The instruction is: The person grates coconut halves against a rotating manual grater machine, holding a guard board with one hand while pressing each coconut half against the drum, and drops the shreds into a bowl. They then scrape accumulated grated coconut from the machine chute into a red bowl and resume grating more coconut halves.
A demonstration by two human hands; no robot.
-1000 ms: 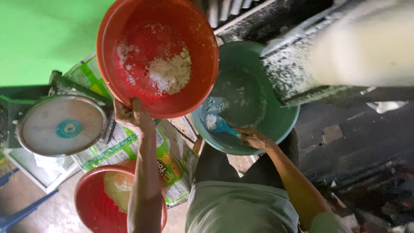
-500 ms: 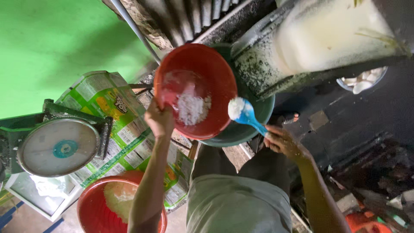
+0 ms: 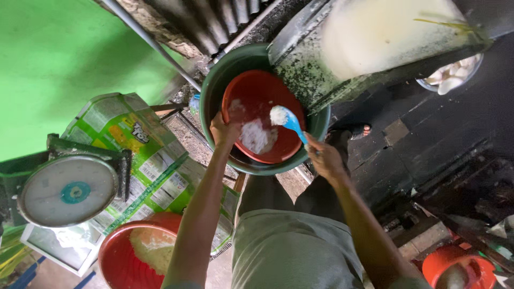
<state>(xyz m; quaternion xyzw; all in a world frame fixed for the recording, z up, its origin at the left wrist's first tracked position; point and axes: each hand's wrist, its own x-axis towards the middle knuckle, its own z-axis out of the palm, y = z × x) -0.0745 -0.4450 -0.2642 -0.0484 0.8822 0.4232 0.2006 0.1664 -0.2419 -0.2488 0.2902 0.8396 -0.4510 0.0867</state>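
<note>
A white, grainy heap lies in my red bowl [image 3: 265,120], nested inside the green basin [image 3: 214,101]; my left hand [image 3: 224,130] clamps the bowl's nine-o'clock rim; my right hand [image 3: 324,158] grips a loaded blue scoop [image 3: 292,122]; scooping looks part-done, much still unmoved; weighing scale [image 3: 67,190] at eight o'clock.

Small bowl [image 3: 262,115] inside basin [image 3: 219,85], scale [image 3: 67,190] far left

A small, rough food-processing workshop: a dial weighing scale [image 3: 68,191], a grating machine's white-caked chute [image 3: 375,40], basins of white pulp [image 3: 257,135], corrugated metal sheeting [image 3: 214,21], grimy floor [image 3: 428,139].
</note>
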